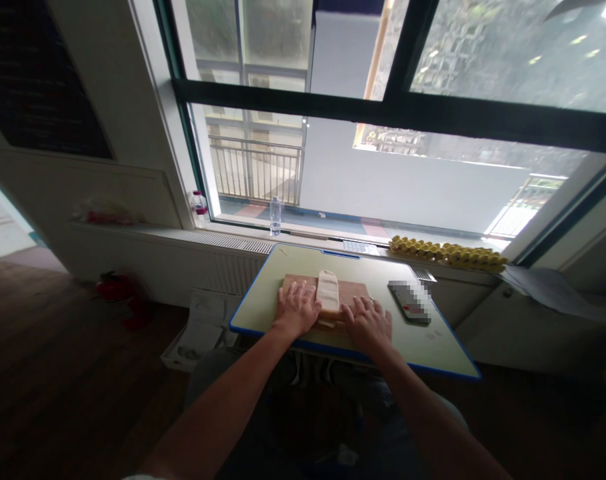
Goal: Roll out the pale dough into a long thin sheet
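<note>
On a small pale table (377,273) with a blue edge lies a brown wooden board (353,291). A long cream-coloured strip that looks like flattened dough (327,291) runs lengthwise on the board, its far end rounded. A narrow brown bar (329,314) crosses the strip near its close end, between my hands; its ends are hidden under them. My left hand (297,309) rests palm down left of the strip, fingers stretched forward. To the right, my right hand (369,322) also lies palm down with fingers spread, touching the board area.
A phone-like dark object (410,301), partly blurred out, lies at the table's right. Behind, the window sill holds a clear bottle (275,217) and yellow egg trays (447,254). A white box (180,350) stands on the floor at left, and a red fire extinguisher (115,288) beyond it.
</note>
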The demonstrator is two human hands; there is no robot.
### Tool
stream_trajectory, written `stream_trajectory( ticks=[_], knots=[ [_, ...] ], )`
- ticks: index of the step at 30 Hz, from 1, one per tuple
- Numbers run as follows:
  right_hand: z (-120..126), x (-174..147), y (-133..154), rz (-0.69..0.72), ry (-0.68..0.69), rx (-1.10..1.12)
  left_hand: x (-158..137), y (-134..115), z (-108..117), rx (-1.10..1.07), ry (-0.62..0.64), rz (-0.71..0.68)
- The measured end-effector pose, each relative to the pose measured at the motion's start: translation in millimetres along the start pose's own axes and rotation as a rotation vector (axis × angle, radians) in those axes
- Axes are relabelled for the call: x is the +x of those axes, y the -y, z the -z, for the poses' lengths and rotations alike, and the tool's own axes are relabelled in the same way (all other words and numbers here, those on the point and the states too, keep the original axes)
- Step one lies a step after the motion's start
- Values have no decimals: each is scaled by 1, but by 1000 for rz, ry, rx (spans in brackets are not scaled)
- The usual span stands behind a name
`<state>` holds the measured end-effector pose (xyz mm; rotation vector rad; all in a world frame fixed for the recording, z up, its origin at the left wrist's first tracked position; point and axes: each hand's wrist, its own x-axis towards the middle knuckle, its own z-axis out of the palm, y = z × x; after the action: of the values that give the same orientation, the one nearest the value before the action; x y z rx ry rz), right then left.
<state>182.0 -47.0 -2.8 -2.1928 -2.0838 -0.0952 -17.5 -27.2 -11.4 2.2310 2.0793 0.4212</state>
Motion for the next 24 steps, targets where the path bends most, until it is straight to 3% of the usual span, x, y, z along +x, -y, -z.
stream_trajectory(
  ticks=[7,19,24],
  knots=[
    [5,24,0,72,53,-27,27,0,-3,5,71,51],
    [4,68,-1,-4,110,124,69,2,5,29,164,53],
    [3,83,0,-21,129,136,82,3,3,17,144,46]
  ],
)
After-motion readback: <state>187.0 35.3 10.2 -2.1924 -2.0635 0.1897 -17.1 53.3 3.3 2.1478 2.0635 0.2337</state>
